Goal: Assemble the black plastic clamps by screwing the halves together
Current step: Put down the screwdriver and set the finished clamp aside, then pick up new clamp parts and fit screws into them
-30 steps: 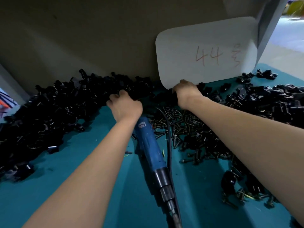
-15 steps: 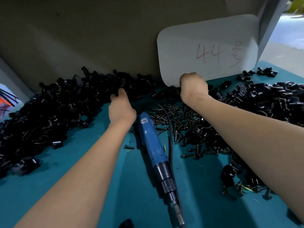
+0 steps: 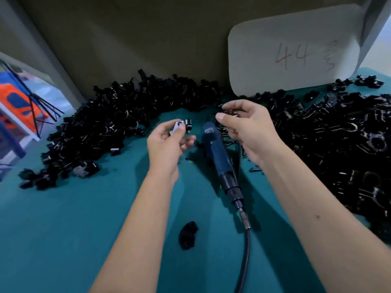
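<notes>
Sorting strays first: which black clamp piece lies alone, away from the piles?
The curved clamp piece lying alone on the teal table, between the forearms beside the screwdriver's cable.

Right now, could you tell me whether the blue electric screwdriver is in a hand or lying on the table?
Lying on the table: the blue screwdriver rests flat on the teal surface between both hands, neither touching it.

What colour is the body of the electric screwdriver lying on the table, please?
Blue, with a black nose end; the blue electric screwdriver shows only in the head view.
</notes>
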The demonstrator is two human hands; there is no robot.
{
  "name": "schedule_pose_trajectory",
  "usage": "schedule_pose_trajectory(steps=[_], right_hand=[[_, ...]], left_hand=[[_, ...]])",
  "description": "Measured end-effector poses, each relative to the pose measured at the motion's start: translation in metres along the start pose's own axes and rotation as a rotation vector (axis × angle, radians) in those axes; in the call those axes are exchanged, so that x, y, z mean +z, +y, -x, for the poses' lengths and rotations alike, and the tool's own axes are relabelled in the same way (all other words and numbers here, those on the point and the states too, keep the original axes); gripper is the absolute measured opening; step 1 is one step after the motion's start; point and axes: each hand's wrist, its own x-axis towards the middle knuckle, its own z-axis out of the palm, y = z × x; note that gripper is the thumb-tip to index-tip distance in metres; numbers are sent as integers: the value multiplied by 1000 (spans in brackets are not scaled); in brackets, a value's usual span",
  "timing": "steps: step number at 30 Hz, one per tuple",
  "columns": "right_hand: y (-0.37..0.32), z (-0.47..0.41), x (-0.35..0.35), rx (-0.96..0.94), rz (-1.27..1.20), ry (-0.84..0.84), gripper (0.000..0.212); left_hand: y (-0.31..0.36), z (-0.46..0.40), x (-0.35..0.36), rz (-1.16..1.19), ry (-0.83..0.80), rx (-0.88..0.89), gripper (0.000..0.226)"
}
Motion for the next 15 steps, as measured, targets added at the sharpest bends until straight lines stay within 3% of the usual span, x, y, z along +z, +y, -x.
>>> schedule_pose_trajectory(steps=[4, 9, 13, 15], right_hand=[[8, 22, 12, 11, -77, -102, 6], [18, 25, 15, -9, -30, -130, 45], [26, 25, 11, -115, -24, -96, 40], [31, 24, 7, -122, -40, -94, 52]], left_hand=[[-5, 30, -17, 50, -83, -34, 8], [-15, 39, -25, -42, -168, 12, 18], [-17, 33, -27, -55, -192, 15, 33], [-18, 32, -26, -55, -206, 28, 38]])
